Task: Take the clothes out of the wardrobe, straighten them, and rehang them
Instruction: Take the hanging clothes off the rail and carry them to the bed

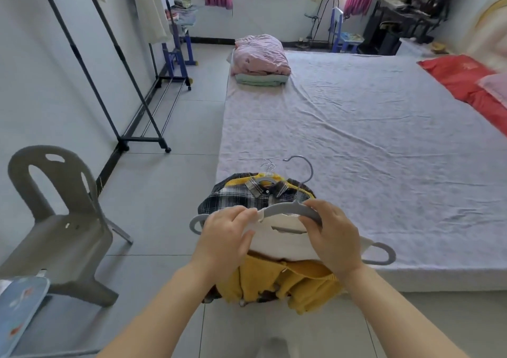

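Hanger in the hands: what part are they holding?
The left hand pinches the white garment at the grey hanger's left shoulder; the right hand grips its right shoulder.

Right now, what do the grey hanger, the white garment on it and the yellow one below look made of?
grey hanger: likely plastic, matte, maybe flocked; the arch and end loops look moulded in one piece and show no shine.
white garment: smooth, thin-looking fabric with no visible weave; fibre unclear.
yellow garment: chunky knit, probably wool or acrylic; the surface is nubby and ribbed.
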Action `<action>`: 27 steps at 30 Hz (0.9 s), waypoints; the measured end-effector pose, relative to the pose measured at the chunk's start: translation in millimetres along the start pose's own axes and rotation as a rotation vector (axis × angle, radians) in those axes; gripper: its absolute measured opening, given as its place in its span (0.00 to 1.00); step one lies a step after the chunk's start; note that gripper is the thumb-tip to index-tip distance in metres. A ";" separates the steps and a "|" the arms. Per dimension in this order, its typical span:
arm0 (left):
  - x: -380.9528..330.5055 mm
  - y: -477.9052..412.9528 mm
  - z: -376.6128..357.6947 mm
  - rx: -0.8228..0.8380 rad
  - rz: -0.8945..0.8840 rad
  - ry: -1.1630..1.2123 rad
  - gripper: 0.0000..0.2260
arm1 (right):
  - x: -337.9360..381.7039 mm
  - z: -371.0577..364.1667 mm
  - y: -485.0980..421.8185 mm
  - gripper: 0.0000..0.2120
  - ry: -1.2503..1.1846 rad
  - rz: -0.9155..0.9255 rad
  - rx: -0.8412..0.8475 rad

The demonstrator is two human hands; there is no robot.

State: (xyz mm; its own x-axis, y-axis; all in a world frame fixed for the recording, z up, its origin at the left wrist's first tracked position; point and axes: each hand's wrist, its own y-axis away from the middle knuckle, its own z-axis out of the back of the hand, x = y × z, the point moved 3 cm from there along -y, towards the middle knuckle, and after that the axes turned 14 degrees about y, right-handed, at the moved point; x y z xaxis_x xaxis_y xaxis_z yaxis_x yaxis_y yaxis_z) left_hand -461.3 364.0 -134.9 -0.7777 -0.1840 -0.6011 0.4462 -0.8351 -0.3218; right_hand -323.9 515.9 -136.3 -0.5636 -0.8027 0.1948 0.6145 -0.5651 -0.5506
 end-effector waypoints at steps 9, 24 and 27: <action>71.8 -136.4 -46.2 0.052 0.100 0.021 0.14 | -53.1 -120.3 -123.1 0.13 -0.134 -0.110 0.228; 175.9 -248.4 -120.3 0.217 0.446 -0.033 0.20 | -98.5 -286.3 -215.1 0.15 -0.050 -0.138 0.742; 174.4 -256.5 -121.5 0.235 0.422 -0.020 0.20 | -105.9 -280.2 -201.4 0.15 -0.023 -0.146 0.759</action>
State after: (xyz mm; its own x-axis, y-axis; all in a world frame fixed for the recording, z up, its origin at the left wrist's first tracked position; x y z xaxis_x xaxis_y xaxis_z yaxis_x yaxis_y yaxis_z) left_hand -657.6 609.1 -246.0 -0.5595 -0.5402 -0.6286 0.6143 -0.7794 0.1230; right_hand -542.7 768.1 -273.4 -0.6615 -0.7090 0.2443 0.7496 -0.6348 0.1873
